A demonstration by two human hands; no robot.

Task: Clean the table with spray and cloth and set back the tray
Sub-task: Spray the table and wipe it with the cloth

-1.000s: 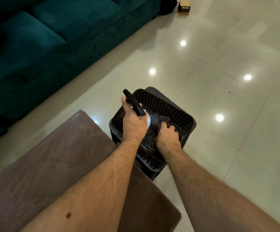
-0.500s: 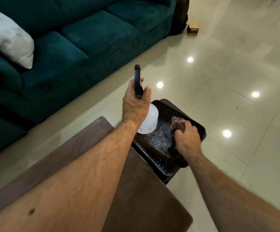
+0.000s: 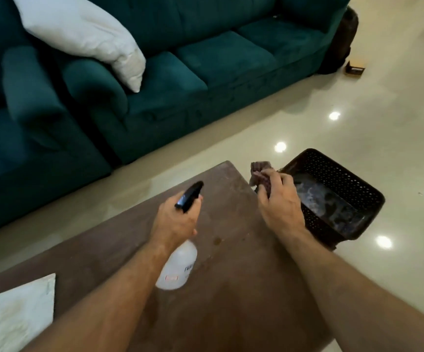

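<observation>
The left hand [image 3: 174, 221] was wrapped tight round the neck of the spray bottle [image 3: 177, 265], fingers curled under its black trigger head [image 3: 189, 196], which pointed toward the far side of the table [image 3: 243, 288]. The bottle's white, translucent body hung below the hand, tilted back toward the person, over the brown tabletop; whether its base touched the surface could not be told. The right hand [image 3: 280, 201] held the cloth [image 3: 260, 174], a dull reddish-brown bunch, pinched between the thumb and the curled fingers, with most of the cloth sticking out beyond the fingertips on the far side. This hand was at the table's far right corner, and whether the cloth touched the wood there could not be told.

Just beside that corner, to the right, was the tray [image 3: 337, 174], a dark plastic one with perforated walls; it lay off the table on the right, above the pale floor [image 3: 358, 110], on a dark stand that was mostly hidden. Its flat bottom looked wet or glossy. The right hand overlapped the tray's near left rim in the view.

On the near left part of the table lay a white pillow [image 3: 15, 316]. On the far side of the floor stood a teal sofa [image 3: 193, 72], with a second white cushion [image 3: 84, 34] leaning on its arm. The floor tiles showed bright reflections of ceiling lights.
</observation>
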